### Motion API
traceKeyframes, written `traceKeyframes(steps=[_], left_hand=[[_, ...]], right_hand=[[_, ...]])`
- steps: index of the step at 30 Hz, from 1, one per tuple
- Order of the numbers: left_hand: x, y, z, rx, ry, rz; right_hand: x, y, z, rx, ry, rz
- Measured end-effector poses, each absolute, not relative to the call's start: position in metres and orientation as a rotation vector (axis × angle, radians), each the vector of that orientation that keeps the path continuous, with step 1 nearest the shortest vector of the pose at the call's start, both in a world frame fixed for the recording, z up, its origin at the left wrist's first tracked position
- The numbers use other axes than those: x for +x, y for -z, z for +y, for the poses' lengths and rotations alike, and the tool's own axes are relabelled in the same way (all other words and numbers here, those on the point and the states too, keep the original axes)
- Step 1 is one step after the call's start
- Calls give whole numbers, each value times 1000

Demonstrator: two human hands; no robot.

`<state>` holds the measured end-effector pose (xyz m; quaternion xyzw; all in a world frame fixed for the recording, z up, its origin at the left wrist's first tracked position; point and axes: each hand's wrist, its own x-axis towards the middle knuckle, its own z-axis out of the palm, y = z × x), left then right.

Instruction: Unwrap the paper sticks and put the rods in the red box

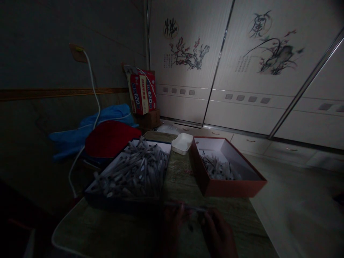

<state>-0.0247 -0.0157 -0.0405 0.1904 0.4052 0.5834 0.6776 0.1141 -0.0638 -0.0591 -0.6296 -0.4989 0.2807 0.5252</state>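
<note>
In dim light, my left hand (174, 220) and my right hand (219, 233) are at the near side of the table. A thin pale pen-like stick (195, 208) lies level between them, its right end pinched in my right fingers and its left part in my left fingers. A small dark piece (190, 227) shows just below it, too dim to make out. Ahead and left is a dark blue box (115, 205) heaped with pale pen-like sticks (139, 170). The reddish-brown box (232, 189) at the right contains a smaller pile of similar sticks (217, 168).
A white dish (182, 143) stands between the boxes on the table (178, 179). Red cloth (113, 138) and blue cloth (107, 116) lie at the left, beside a hanging white cable (94, 86). A red carton (142, 91) and sliding doors (188, 104) stand behind.
</note>
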Motion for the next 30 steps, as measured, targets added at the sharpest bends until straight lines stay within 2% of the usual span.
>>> traceKeyframes(steps=[4, 7, 11, 16, 19, 25, 28, 30], left_hand=[[-25, 45, -15, 413, -1327, 903], [-24, 49, -13, 382, -1356, 934], [-21, 53, -11, 379, -1370, 948], [-21, 57, -8, 380, -1342, 983], [-23, 59, -10, 391, -1356, 934], [-24, 64, -11, 373, -1378, 921], [-22, 67, -8, 392, -1356, 895], [-22, 68, -8, 418, -1345, 881]], right_hand=[[110, 53, -64, -1504, -608, -1206], [101, 54, -68, -1505, -570, -1436], [80, 67, -74, -1562, -352, -1832], [63, 83, -69, -1694, -219, -1899], [73, 77, -67, -1551, -458, -1645], [118, 49, -68, -1179, -1206, -536], [118, 44, -63, -1112, -1242, -307], [108, 46, -59, -1165, -1201, -353]])
